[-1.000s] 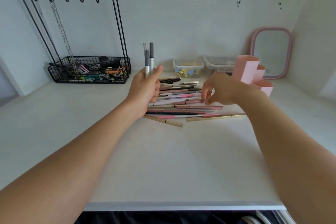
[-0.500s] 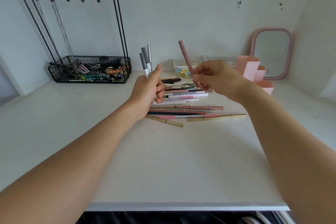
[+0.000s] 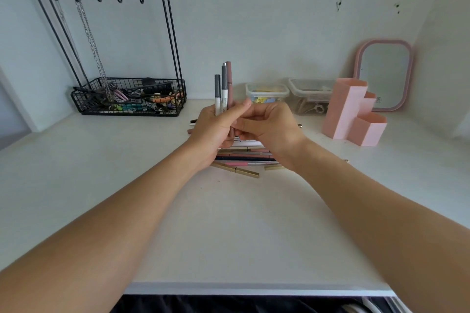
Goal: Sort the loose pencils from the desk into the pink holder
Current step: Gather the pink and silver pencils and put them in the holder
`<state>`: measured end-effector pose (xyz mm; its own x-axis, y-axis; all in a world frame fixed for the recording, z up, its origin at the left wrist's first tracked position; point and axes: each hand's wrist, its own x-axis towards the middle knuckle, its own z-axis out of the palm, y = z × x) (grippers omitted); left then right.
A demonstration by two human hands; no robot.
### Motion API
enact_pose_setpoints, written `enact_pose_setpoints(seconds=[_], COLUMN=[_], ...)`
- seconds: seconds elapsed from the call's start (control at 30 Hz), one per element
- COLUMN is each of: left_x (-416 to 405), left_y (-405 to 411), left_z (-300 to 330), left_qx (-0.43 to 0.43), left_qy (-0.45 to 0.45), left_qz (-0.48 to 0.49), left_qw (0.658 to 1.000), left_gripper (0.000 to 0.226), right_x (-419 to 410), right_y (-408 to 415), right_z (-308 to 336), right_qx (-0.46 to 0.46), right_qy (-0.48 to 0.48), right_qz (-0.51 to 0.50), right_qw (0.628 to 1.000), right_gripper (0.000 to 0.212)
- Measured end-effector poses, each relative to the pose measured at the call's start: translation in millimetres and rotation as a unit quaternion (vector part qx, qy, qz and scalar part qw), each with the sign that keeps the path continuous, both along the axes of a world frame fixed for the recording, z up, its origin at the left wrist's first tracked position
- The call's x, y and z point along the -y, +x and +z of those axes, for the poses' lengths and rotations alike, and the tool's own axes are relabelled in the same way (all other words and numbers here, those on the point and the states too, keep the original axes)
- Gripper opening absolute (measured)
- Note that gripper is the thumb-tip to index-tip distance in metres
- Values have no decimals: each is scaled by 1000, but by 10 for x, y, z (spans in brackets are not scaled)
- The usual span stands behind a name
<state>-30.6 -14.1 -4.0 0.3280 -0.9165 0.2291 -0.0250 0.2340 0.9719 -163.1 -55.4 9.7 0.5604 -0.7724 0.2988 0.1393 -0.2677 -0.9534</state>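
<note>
**Pencils gathered upright in the left hand above the desk pile**

Loose pencils (image 3: 244, 157), slim sticks in pink, black, gold and silver, are seen lying in a flat heap on the white desk (image 3: 127, 173), partly hidden beneath both hands. At the near edge of the heap a gold, square-sided pencil (image 3: 236, 169) is laid at a slant.

Above the heap, three pencils are held upright in the left hand (image 3: 216, 129), whose fingers and thumb are curled round their lower halves: two grey-capped white pencils (image 3: 220, 94) and, just beside them on the right, a dusty-pink pencil (image 3: 229, 84). The right hand (image 3: 269, 127) is pressed against the left, its fingers curled inward near the base of the bundle; whether anything is actually pinched by it cannot be told, as the fingertips are hidden.

To the right, well apart from the heap, the pink stepped plastic holder (image 3: 353, 114) is stood on the desk, with its compartments open at the top.

Further back, two clear plastic lidded boxes (image 3: 290, 94) are set side by side, and a pink-framed rounded mirror (image 3: 384, 73) is leaned against the wall behind the holder. At the far left a black wire basket with a hook rail (image 3: 127, 96) is placed, filled with small items, and chains are hung from its hooks.
</note>
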Motion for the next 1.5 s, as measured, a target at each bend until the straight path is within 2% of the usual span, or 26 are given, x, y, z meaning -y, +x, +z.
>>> enact_pose_setpoints(seconds=[0.1, 0.17, 0.23, 0.33, 0.43, 0.5, 0.63, 0.83, 0.9, 0.97, 1.03, 1.13, 1.23, 1.33, 1.5], left_x=[8, 3, 7, 32, 36, 24, 12, -65, -80, -77, -80, -70, -58, -65, -77], left_y=[-7, -9, 23, 99, 86, 60, 81, 60, 53, 62, 71, 68, 67, 50, -7], left_z=[4, 21, 41, 43, 41, 50, 63, 117, 130, 133, 137, 131, 125, 124, 85], left_qx=[15, 19, 22, 24, -14, -26, -2, -6, -13, -22, -36, -58, -82, -71, 2], left_qy=[13, 3, -12, -12, -18, -14, 1, 16, 27, 37, 44, 46, 38, 20, 13], left_qz=[25, 41, 72, 96, 70, 64, 71, 65, 63, 59, 51, 24, -3, -29, -67], left_qw=[999, 999, 997, 995, 997, 998, 997, 998, 998, 997, 997, 997, 996, 997, 998], left_gripper=[26, 28, 37, 49, 51, 50, 46, 42, 47, 54, 57, 55, 50, 43, 33], right_x=[-6, 29, 125, 331, 474, 496, 473, 436, 439, 448, 457, 418, 334, 234, 94], right_y=[1, -32, -117, -345, -583, -683, -735, -659, -675, -702, -707, -633, -500, -367, -212], right_z=[-2, 39, 119, 276, 347, 362, 362, 327, 335, 363, 397, 401, 367, 337, 254], right_qx=[-8, -29, -102, -281, -438, -503, -531, -558, -563, -551, -502, -364, -179, -42, 12], right_qy=[20, 19, -68, -264, -288, -274, -246, -282, -279, -272, -254, -176, -71, 7, 33], right_qz=[12, 9, -41, -89, -39, -12, 14, 34, 36, 31, 5, -20, 31, 75, 73], right_qw=[1000, 999, 992, 919, 851, 820, 810, 779, 777, 789, 826, 914, 981, 996, 997], right_gripper=[7, 10, 12, 8, 9, 12, 14, 12, 10, 10, 9, 7, 7, 6, 3])
